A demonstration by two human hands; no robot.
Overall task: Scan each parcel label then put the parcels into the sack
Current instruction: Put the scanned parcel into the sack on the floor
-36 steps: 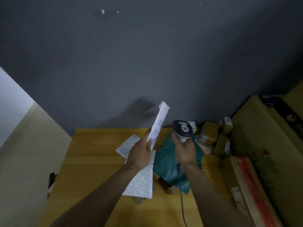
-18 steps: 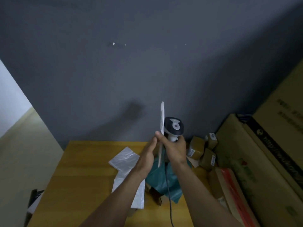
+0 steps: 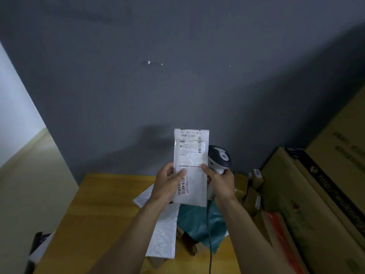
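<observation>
One head-worn wide-angle view faces forward and down, seemingly close above the table [image 3: 102, 204].

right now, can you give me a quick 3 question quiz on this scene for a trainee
1. Fill in: the left hand grips a white ____.
2. True or false: the parcel is held with its label facing away from the camera.
3. Which holds the scanner?
A) the left hand
B) the right hand
C) neither, it lies on the table

Key: 1 parcel; 2 false, the label and its barcodes face the camera; 3 B, with the thumb also touching the parcel's right edge.
</observation>
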